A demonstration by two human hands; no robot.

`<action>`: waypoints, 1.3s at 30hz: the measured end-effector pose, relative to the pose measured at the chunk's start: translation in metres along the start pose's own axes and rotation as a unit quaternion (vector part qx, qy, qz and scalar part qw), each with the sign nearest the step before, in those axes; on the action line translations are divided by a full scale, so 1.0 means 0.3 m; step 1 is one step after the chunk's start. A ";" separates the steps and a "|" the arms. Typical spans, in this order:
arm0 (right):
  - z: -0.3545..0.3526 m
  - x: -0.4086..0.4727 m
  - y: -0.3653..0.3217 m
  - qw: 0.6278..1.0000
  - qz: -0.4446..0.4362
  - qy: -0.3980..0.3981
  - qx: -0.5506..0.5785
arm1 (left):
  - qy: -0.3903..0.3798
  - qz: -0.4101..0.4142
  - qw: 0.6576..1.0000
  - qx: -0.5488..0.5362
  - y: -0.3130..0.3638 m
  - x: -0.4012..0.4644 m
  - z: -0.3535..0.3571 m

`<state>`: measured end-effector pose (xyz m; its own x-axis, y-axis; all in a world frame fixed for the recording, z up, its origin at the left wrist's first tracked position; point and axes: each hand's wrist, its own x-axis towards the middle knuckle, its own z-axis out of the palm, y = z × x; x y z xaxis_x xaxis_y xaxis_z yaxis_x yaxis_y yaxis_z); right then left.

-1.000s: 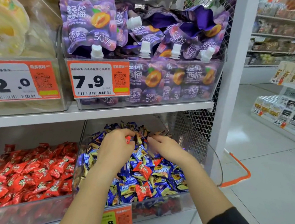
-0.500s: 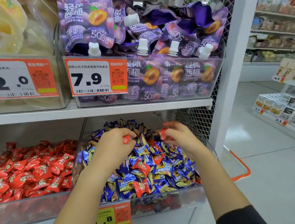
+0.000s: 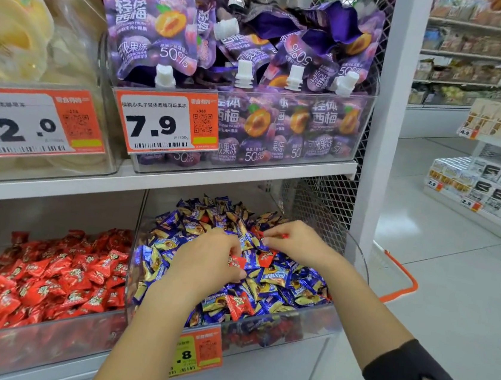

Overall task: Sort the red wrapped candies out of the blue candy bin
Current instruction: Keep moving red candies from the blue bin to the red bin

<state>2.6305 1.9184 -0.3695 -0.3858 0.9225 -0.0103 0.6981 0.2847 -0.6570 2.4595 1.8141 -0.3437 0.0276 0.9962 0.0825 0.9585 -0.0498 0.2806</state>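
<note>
Both hands work in the blue candy bin (image 3: 258, 331), low on the right of the shelving. The left hand (image 3: 203, 265) curls round a red wrapped candy (image 3: 237, 262); the right hand (image 3: 296, 242) pinches red wrappers at its fingertips (image 3: 265, 238). More red pieces, such as one near the front wall (image 3: 238, 308), lie among the blue candies (image 3: 273, 278). The heap stands high, so a careless lift would likely spill blue pieces over the rim, and a loose pinch could drop a red one back. The red candy bin (image 3: 45, 279) sits just left.
</note>
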 end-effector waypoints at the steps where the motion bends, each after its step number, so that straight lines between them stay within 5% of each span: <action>1: 0.014 0.008 0.008 1.000 0.005 -0.019 -0.002 | 0.012 -0.001 1.000 -0.018 -0.006 -0.002 -0.006; 6: 0.018 0.016 0.012 0.999 0.022 -0.004 0.047 | 0.066 -0.005 0.992 -0.110 -0.043 -0.022 -0.073; 11: -0.002 0.013 0.022 0.987 0.030 0.082 0.134 | -0.048 0.033 0.986 -0.155 -0.033 -0.046 -0.091; 19: 0.010 0.028 0.041 0.982 0.071 0.130 0.118 | -0.149 0.001 0.988 0.031 0.015 -0.063 -0.034; 26: -0.036 0.019 0.029 0.991 0.058 0.051 0.105 | -0.095 0.000 0.995 -0.041 -0.024 -0.051 -0.041; 29: -0.102 -0.023 0.002 0.990 0.018 -0.066 0.125 | -0.013 -0.027 0.994 -0.104 -0.048 -0.037 -0.063; 33: -0.112 -0.050 -0.042 0.970 0.029 -0.240 -0.015 | 0.022 -0.054 0.990 -0.130 -0.064 -0.009 -0.052; 39: -0.081 -0.036 -0.020 0.988 0.006 -0.154 -0.025 | 0.057 -0.054 0.985 -0.153 -0.062 0.028 -0.026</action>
<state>2.6451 1.9132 -0.3470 -0.5368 0.8050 -0.2527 0.7303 0.2934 -0.6169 2.4396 1.8228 -0.3408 -0.1190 0.9832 0.1386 0.8229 0.0196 0.5679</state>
